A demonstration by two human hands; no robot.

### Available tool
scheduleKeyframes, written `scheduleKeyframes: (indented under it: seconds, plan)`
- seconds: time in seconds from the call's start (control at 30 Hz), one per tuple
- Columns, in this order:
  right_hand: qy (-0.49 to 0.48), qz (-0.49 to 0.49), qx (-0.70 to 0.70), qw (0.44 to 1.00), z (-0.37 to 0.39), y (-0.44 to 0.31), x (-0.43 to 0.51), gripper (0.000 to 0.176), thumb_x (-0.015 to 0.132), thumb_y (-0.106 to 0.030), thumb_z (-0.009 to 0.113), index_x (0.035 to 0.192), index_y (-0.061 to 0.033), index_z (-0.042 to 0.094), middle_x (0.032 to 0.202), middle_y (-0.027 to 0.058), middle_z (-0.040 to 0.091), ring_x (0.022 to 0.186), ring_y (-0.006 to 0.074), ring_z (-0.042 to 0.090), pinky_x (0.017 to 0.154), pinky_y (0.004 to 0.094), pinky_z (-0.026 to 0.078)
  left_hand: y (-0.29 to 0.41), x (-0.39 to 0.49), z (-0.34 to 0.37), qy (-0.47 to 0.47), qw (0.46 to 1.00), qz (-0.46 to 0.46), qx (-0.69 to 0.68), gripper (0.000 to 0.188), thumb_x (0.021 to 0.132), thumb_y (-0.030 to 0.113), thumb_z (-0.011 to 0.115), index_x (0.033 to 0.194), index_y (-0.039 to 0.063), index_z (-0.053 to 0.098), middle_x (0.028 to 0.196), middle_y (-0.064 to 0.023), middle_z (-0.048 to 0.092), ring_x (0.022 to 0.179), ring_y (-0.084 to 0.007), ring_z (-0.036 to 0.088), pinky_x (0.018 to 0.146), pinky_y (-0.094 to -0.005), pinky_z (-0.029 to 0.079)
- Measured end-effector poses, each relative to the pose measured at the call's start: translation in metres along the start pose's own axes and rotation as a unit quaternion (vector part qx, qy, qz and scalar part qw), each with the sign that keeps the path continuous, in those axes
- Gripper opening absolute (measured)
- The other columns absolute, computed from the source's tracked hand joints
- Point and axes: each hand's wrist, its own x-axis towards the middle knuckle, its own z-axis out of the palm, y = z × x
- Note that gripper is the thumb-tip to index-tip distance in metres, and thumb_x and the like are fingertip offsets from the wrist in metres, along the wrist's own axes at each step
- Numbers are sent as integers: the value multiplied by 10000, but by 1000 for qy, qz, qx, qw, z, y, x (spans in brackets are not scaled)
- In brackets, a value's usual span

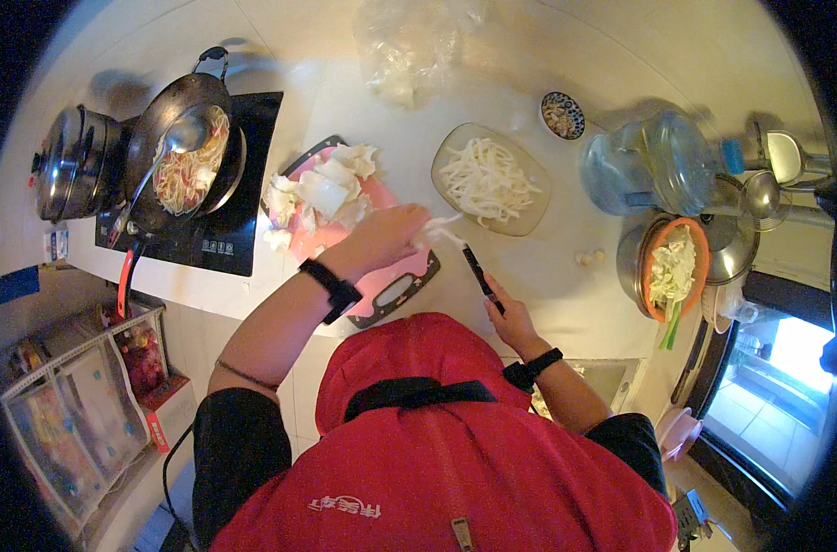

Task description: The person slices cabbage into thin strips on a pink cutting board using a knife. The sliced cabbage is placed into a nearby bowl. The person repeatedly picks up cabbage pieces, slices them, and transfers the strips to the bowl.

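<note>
My left hand (399, 231) reaches over a pink cutting board (374, 303) with black ends. Blurred white strips (446, 224) trail from its fingers, which look closed on them. Torn pale cabbage leaves (329, 186) are heaped on the board's far part. In my right hand (515, 324) is a black-handled utensil (477, 269), slanting up toward the strips. Its working end is not clear, so I cannot tell whether it is a knife. Beyond both hands, a glass plate (539, 214) holds a pile of white strips (491, 181).
Left, a wok (173, 96) with noodles (198, 176) and a ladle (184, 134) sits on a cooktop (242, 241), beside a lidded pot (80, 165). Right are a patterned bowl (544, 103), a water jug (653, 162) and an orange basket (703, 265) of cut cabbage. A plastic bag (408, 41) lies behind.
</note>
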Motion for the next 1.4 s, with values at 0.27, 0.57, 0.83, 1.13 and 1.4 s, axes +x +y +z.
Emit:
scheduleKeyframes:
  seconds: [0.27, 0.57, 0.83, 1.13, 1.4]
  plan:
    - [42, -16, -11, 999, -9, -3, -1, 609, 950, -141, 582, 1505, -269, 365, 838, 148, 678, 707, 277, 655, 692, 374, 536, 34, 111, -12, 56, 994, -35, 84, 504, 748, 134, 733, 1215, 33, 574, 1094, -185, 651, 1079, -367, 592, 901, -470, 489]
    - [31, -20, 13, 999, -11, -2, -3, 589, 955, -135, 577, 1500, -237, 379, 851, 143, 674, 711, 266, 645, 707, 352, 527, -19, -38, 4, 128, 987, -96, 11, 288, 835, 168, 659, 1101, 58, 655, 1059, -146, 662, 1023, -332, 592, 898, -447, 473]
    - [4, -64, -15, 998, -3, -16, 13, 614, 937, -139, 606, 1502, -197, 373, 845, 148, 656, 734, 223, 631, 720, 351, 523, -21, -193, 31, 242, 926, -283, 63, 486, 762, 23, 677, 1241, 89, 625, 1253, -171, 576, 1118, -365, 549, 971, -440, 456]
    - [363, 15, 47, 931, -67, -16, 96, 220, 878, -183, 704, 944, -32, 558, 666, 35, 570, 522, 112, 545, 440, 286, 432, -51, -190, 80, 168, 937, -307, 1, 518, 741, 24, 687, 1251, 76, 615, 1347, -208, 506, 1169, -365, 529, 991, -425, 461]
    - [322, 6, -147, 935, -96, -25, 182, 290, 737, -94, 749, 947, 9, 578, 916, 215, 643, 891, 396, 624, 792, 443, 491, -45, -165, 75, 167, 939, -300, -32, 434, 731, 55, 705, 1159, 54, 633, 1129, -165, 577, 1016, -330, 578, 886, -395, 496]
